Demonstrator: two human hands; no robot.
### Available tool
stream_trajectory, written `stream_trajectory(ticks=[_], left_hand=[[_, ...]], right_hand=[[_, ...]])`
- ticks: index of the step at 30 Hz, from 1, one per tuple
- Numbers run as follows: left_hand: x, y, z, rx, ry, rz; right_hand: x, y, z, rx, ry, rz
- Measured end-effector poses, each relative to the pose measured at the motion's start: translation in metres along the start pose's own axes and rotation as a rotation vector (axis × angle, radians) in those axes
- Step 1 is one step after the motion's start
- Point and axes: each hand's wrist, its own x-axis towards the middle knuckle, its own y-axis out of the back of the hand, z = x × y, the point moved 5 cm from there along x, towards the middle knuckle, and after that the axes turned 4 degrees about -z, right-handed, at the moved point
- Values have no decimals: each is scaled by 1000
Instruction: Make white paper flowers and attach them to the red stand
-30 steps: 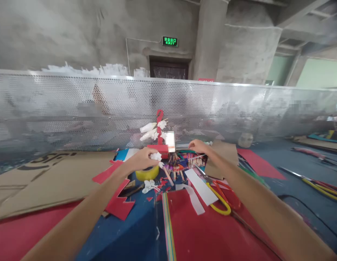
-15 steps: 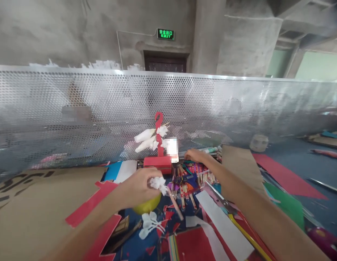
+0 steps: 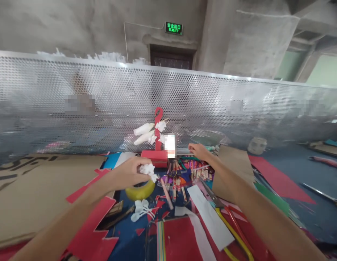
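Observation:
My left hand (image 3: 132,169) is closed around a crumpled white paper flower (image 3: 148,171), just above a yellow tape roll (image 3: 141,192). White plastic spoons (image 3: 141,210) lie below the roll. Farther off, my right hand (image 3: 200,151) has its fingertips drawn together near thin clear sticks (image 3: 184,150); what they hold, if anything, is too small to make out. Between the hands stands a red hooked paper stand (image 3: 158,139) on a red box (image 3: 154,155). White buds (image 3: 143,129) and white paper blossoms (image 3: 161,126) hang from it. A bright phone-like screen, partly blurred, is beside it.
Scissors with yellow handles (image 3: 219,208) lie across a white paper strip (image 3: 209,217) under my right forearm. Bundled small sticks (image 3: 201,174), red card (image 3: 182,239) and a pink stick (image 3: 166,194) surround them. Brown cardboard (image 3: 35,203) is at left; a perforated metal panel (image 3: 116,94) stands behind.
The view has tilted and shifted slightly. My left hand keeps the white paper flower, moving a little left. My right hand's fingers have lifted and show more plainly beside the thin sticks.

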Motion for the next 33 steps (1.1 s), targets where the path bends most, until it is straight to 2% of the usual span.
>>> stream_trajectory(ticks=[5, 9, 14, 17, 20, 22, 24, 28, 31, 33], left_hand=[[0, -3, 2, -132, 55, -6], [3, -12, 1, -244, 96, -14], [1, -23, -8, -422, 113, -35], [-6, -27, -7, -517, 111, -85], [-13, -27, 0, -531, 89, -108], [-16, -27, 3, -511, 79, -110], [-17, -27, 5, -508, 70, -129], [-14, -29, 2, -480, 39, -137], [-11, -29, -6, -403, 52, -108], [-9, -29, -11, -441, 71, -92]], right_hand=[[-9, 26, -15, 153, 47, 244], [-19, 56, -60, 222, 229, 375], [-42, 83, -148, 176, 490, 316], [-63, 83, -197, 149, 633, 185], [-83, 83, -227, 267, 666, 69], [-93, 83, -239, 294, 680, -20], [-99, 84, -245, 287, 683, -53], [-103, 80, -250, 211, 704, -65], [-103, 76, -254, 270, 703, -91], [-103, 79, -255, 282, 695, -102]])
